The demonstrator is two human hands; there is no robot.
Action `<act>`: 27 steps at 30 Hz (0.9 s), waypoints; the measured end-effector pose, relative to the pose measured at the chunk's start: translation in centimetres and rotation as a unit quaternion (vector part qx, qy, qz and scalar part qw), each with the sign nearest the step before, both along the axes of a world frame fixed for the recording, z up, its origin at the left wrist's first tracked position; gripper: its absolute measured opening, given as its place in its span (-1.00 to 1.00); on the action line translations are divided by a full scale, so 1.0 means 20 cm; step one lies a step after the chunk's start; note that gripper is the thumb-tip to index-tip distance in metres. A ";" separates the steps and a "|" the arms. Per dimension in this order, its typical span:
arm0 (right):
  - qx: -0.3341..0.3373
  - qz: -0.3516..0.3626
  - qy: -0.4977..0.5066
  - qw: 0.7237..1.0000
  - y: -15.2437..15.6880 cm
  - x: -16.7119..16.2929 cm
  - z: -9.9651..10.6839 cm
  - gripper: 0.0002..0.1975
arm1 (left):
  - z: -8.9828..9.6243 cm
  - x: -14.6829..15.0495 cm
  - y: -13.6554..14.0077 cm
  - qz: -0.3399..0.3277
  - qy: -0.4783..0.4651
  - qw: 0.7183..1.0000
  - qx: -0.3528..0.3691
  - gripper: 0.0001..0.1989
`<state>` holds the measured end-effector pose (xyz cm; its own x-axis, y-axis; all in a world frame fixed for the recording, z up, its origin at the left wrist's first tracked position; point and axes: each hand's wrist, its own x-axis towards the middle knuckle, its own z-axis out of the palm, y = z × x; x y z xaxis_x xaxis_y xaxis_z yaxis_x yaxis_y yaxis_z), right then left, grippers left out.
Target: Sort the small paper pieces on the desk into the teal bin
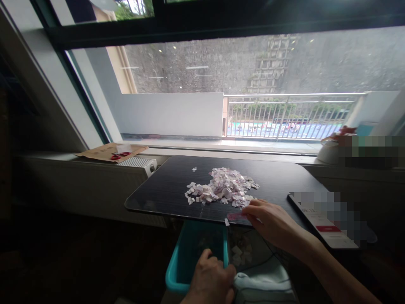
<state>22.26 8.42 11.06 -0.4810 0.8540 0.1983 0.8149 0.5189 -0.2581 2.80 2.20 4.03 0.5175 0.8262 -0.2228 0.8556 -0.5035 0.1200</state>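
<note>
On the dark table (167, 185), a loose heap of paper scraps (226, 183) lay right of centre, with a small stray cluster (194, 169) nearer the table's far edge.

Right hand (267, 218): at the table's near edge, fingers closed in a pinch on a pink translucent strip (234, 216). 1 white scrap (227, 222) sat at the strip's tip, partly over that edge.

Left hand (211, 278): below the table's near edge, at the rim of a teal bin (172, 282). Fingers partly curled; could not tell whether they gripped the rim.

Risk (judged): scraps could miss the bin and reach the floor if pushed off the table edge to either side of its mouth, or if the bin tipped under the left hand. A draught or quick sweep could scatter such light pieces.

Writing: a flat pale panel (321, 234) on the table's right side bore a red bar (328, 229) and characters too blurred to read. Brown paper (95, 153) left of the table carried faint, illegible print. No brand read.
</note>
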 end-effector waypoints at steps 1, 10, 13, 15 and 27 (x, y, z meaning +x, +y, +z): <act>0.002 0.002 0.002 1.000 0.00 0.00 0.00 -0.74 | 0.00 0.00 0.00 -0.001 -0.002 1.000 0.001 -0.79; 0.005 0.028 -0.002 1.000 0.00 -0.03 0.00 -0.75 | -0.02 -0.04 0.02 0.007 -0.009 1.000 0.010 -0.82; 0.008 0.027 -0.014 1.000 -0.05 0.03 0.01 -0.75 | -0.02 -0.05 0.01 0.003 -0.026 0.999 0.026 -0.85; 0.008 0.020 -0.015 1.000 -0.09 0.07 0.02 -0.75 | -0.02 -0.05 0.01 -0.003 -0.029 0.999 0.033 -0.85; -0.004 -0.070 0.055 0.996 -0.03 0.02 -0.10 -0.72 | -0.07 0.08 0.03 -0.098 0.013 0.993 0.063 -0.80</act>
